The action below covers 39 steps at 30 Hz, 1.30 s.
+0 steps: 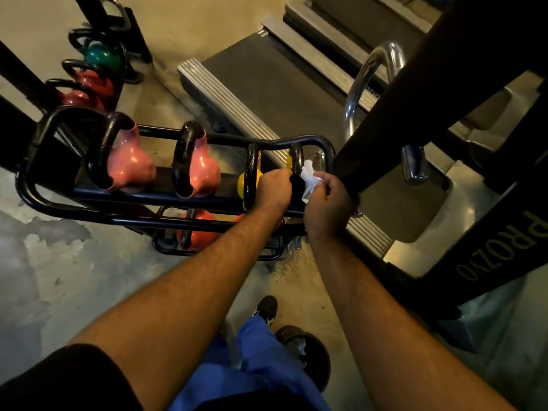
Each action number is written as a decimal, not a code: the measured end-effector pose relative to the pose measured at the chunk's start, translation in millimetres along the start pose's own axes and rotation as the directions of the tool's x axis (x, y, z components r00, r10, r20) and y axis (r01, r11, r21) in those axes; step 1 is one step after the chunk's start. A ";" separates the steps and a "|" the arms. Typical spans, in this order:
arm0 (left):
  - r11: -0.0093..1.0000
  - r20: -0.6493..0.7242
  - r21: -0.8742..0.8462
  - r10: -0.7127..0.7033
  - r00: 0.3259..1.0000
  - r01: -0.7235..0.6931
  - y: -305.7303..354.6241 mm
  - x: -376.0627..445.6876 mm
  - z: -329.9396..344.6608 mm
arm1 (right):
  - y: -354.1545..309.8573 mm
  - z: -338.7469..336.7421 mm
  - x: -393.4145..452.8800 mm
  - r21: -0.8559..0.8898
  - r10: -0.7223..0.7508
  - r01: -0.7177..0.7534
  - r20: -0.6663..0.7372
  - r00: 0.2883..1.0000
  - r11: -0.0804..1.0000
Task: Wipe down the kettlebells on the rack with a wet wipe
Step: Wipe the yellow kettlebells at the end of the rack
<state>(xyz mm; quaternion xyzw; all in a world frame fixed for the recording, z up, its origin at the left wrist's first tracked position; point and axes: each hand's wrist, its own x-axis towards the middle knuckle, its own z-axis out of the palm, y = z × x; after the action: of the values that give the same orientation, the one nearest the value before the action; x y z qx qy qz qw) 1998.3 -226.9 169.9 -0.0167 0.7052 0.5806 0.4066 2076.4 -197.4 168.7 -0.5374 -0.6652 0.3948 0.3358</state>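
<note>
At the right end of the top shelf of a black tubular rack (32, 185), seen from the head camera looking down, two bare forearms reach forward to a small yellow kettlebell (292, 161). Only its black handle and a sliver of yellow body show; the rest is hidden by the hands. The left hand (274, 189) is curled closed beside that handle, apparently steadying the bell, though its fingertips are out of sight, so whether it truly grips the handle cannot be told. The right hand (324, 200) pinches a crumpled white wet wipe (309, 179) between thumb and fingers and presses it against the handle's right side.

Further left on the same shelf sit another yellow kettlebell (252, 180) and two pink kettlebells (130, 164), spaced apart. Red ones rest on the lower shelf (198, 229), and more stand on a second rack (98, 69) at the upper left.

Likely risks, as a judgement: this bell sits at the very end of the shelf, so a firm push with the wipe could tip it towards the shoes (267, 308) below. A damp handle may slip in the steadying hand. A dark machine frame (400, 120) stands just beside the right hand, so a wide stroke could knock the knuckles. The bunched wipe may also miss the underside.
</note>
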 end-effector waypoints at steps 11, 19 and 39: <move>0.992 0.083 0.070 0.098 0.992 -0.104 -8.7 -8.9 -2.0 | -1.7 -5.9 -8.7 0.050 0.038 -0.034 -0.067 0.997 0.998; 0.987 0.137 0.106 0.103 0.985 -0.117 -17.2 -6.0 -9.5 | 2.6 -7.8 -9.0 0.043 0.014 -0.011 -0.080 0.997 0.999; 0.772 0.203 0.456 0.393 0.897 -0.442 -31.0 35.7 3.5 | 1.8 11.9 29.6 -0.135 -0.053 0.084 0.218 0.975 0.987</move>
<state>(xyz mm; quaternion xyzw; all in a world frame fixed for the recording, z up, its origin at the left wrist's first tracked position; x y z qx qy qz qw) 1991.8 -218.0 123.7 0.2721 0.7945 0.4581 0.2914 2061.0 -170.1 162.2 -0.4914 -0.7423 0.3896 0.2362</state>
